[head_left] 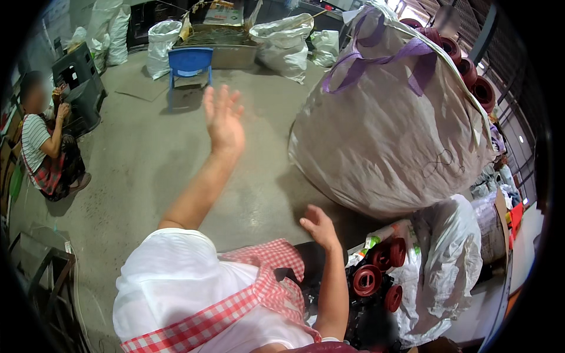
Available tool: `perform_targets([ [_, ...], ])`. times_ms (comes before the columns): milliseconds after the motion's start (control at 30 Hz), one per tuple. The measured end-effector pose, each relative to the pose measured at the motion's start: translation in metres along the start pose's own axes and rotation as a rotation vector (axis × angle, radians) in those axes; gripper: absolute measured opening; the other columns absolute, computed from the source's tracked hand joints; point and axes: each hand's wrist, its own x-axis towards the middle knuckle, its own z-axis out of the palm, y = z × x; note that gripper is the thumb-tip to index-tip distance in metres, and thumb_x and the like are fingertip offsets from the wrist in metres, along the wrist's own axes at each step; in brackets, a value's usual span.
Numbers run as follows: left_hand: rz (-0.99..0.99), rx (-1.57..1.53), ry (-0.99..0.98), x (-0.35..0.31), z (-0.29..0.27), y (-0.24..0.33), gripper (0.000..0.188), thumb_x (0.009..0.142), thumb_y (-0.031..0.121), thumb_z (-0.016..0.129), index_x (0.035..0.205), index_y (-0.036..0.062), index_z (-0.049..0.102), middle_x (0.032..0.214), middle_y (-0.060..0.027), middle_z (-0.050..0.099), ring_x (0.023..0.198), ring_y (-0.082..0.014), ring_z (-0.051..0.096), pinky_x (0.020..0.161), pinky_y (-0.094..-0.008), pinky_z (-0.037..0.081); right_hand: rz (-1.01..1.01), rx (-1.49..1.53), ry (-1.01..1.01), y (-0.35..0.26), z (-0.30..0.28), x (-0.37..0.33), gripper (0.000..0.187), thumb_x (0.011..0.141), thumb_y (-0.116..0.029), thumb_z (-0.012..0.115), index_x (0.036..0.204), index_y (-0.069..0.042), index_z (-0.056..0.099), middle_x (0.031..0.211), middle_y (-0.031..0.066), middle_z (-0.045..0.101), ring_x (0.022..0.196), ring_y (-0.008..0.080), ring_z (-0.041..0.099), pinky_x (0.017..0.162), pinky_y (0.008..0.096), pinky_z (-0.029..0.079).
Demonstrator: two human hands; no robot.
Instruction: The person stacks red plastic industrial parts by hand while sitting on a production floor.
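Observation:
My left hand (pixel 225 122) is raised over the floor with its fingers spread and nothing in it. Lower down, my right hand (pixel 321 226) hangs in front of my lap, thumb and fingers apart, holding nothing that I can see. Close to its right are dark red round plastic parts (pixel 368 280) with flanged rims, lying over black pieces and a plastic bag. A huge off-white bulk bag (pixel 382 135) with purple straps (pixel 353 67) stands ahead on the right. More dark red parts (pixel 484 93) show along its top right edge.
A blue chair (pixel 190 62) stands ahead, near white sacks (pixel 163 44) and a metal trough (pixel 226 56). On the left a person (pixel 47 138) sits beside stacked dark stools (pixel 79 88). A crumpled white sack (pixel 450 259) lies at right; a dark metal frame (pixel 47 282) is at lower left.

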Motion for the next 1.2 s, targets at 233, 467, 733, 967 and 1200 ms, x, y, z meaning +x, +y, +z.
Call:
perform_targets([
  [233, 0.494, 0.067, -0.066, 0.004, 0.023, 0.072, 0.076, 0.090, 0.033, 0.059, 0.145, 0.0071, 0.013, 0.141, -0.0080, 0.031, 0.121, -0.0212, 0.040, 0.100, -0.0419, 0.028, 0.231, -0.870, -0.020, 0.058, 0.048, -0.040, 0.042, 0.079, -0.041, 0.061, 0.109, -0.011, 0.066, 0.093, 0.0120, 0.069, 0.094, 0.0283, 0.064, 0.088, 0.0391, 0.044],
  [467, 0.511, -0.014, -0.118, -0.008, 0.028, 0.072, 0.072, 0.089, 0.017, 0.061, 0.144, 0.0086, 0.015, 0.142, -0.0086, 0.029, 0.120, -0.0195, 0.039, 0.101, -0.0373, 0.029, 0.234, -0.881, -0.051, 0.042, 0.043, -0.046, 0.044, 0.081, -0.045, 0.059, 0.110, -0.012, 0.066, 0.089, 0.0104, 0.070, 0.091, 0.0274, 0.065, 0.087, 0.0377, 0.044],
  [733, 0.372, -0.042, -0.079, -0.010, 0.021, 0.053, 0.071, 0.088, 0.012, 0.061, 0.144, 0.0100, 0.017, 0.140, -0.0086, 0.030, 0.119, -0.0185, 0.040, 0.096, -0.0344, 0.034, 0.227, -0.852, -0.006, 0.037, 0.047, -0.047, 0.044, 0.081, -0.043, 0.059, 0.111, -0.012, 0.065, 0.088, 0.0090, 0.070, 0.092, 0.0270, 0.064, 0.090, 0.0362, 0.042],
  [967, 0.386, 0.064, -0.061, -0.012, 0.021, 0.044, 0.070, 0.090, 0.024, 0.059, 0.143, 0.0059, 0.017, 0.137, -0.0085, 0.036, 0.118, -0.0194, 0.044, 0.096, -0.0385, 0.035, 0.182, -0.882, 0.004, 0.033, 0.048, -0.052, 0.042, 0.080, -0.042, 0.060, 0.110, -0.013, 0.066, 0.087, 0.0080, 0.070, 0.090, 0.0261, 0.064, 0.090, 0.0363, 0.042],
  [1200, 0.608, 0.063, 0.015, 0.045, 0.015, 0.056, 0.061, 0.093, 0.022, 0.056, 0.140, 0.0064, 0.020, 0.135, -0.0095, 0.039, 0.112, -0.0231, 0.048, 0.093, -0.0434, 0.038, 0.125, -0.819, 0.026, 0.030, 0.054, -0.047, 0.041, 0.078, -0.040, 0.061, 0.107, -0.011, 0.067, 0.082, 0.0133, 0.069, 0.086, 0.0288, 0.065, 0.087, 0.0378, 0.044],
])
